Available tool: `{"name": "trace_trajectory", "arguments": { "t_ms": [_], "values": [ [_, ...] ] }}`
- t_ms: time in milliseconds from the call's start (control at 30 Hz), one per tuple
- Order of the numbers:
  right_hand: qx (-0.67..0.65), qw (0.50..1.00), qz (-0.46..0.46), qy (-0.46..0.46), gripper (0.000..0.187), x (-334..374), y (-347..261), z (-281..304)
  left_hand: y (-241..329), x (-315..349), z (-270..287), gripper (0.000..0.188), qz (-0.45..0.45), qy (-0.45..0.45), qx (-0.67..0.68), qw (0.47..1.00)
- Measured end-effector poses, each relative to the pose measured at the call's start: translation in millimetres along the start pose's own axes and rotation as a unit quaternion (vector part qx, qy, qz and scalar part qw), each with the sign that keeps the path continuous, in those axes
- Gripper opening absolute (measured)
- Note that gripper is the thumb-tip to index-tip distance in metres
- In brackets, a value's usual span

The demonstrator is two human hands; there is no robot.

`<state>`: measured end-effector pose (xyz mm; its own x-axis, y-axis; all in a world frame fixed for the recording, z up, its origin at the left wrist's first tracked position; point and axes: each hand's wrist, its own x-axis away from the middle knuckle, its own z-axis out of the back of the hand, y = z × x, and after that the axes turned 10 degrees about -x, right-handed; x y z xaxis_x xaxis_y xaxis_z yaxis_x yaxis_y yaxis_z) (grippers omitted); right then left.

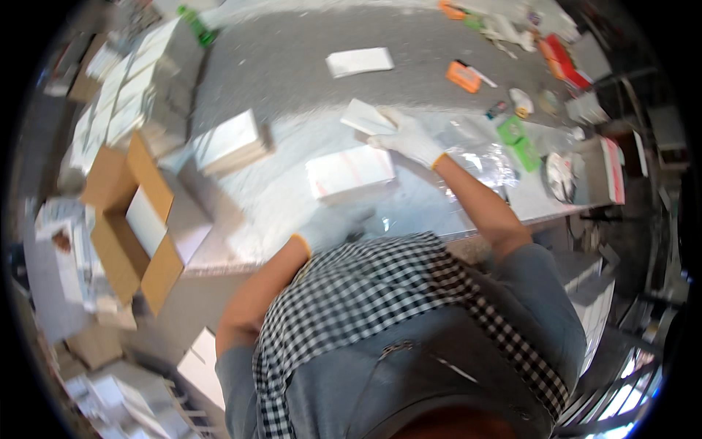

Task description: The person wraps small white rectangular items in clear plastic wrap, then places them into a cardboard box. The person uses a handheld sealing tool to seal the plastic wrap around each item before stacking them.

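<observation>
Fingers of right hand (pixel 413 139) closed on a thin white slab (pixel 367 118); left hand (pixel 327 225) unclear

Head view. Right hand, in a white glove with a yellow cuff, grips the slab at its right end, thumb on the near side. Slab is tilted above the worktable (pixel 281 139), just beyond a white block with pale pink streaks (pixel 349 170), which lies in front of the person.

Left hand, also gloved, is low near the table's front edge, close to the checked apron (pixel 351 293). Blurred; cannot tell whether its fingers are clenched, released or around anything.

Surroundings, left side: a short stack of white slabs (pixel 228 143) on the table; nearer, a cardboard box (pixel 108 175) with flaps open and something white inside. Tall rows of white blocks (pixel 146 106) stand farther back, a green bottle (pixel 196 26) just beyond them.

Far side: one white slab lying alone (pixel 359 61), well apart from both hands.

Right side: crumpled clear plastic (pixel 479 157) near the right wrist; green packets (pixel 518 143) beside it; an orange item (pixel 463 76) farther back.
</observation>
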<state>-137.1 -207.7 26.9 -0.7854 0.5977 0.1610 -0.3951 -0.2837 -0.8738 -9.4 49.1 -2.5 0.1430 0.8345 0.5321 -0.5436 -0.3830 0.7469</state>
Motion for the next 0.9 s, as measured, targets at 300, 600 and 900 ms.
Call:
{"name": "trace_trajectory", "arguments": {
  "t_ms": [300, 600, 900],
  "values": [
    [0.312, 0.948, -0.035, 0.052, 0.086, -2, 21, 31, 34, 21, 18, 0.047, 0.0, 0.002, -0.103, 0.995],
    [0.284, 0.945, 0.082, 0.14, 0.066, -34, 47, 74, -17, 2, -1, 0.047, -0.092, 0.011, -0.18, 0.979],
    [0.398, 0.888, -0.095, 0.21, 0.08, -106, 120, 196, 0, 1, 4, 0.055, 0.079, -0.033, -0.005, 0.996]
  ]
}}
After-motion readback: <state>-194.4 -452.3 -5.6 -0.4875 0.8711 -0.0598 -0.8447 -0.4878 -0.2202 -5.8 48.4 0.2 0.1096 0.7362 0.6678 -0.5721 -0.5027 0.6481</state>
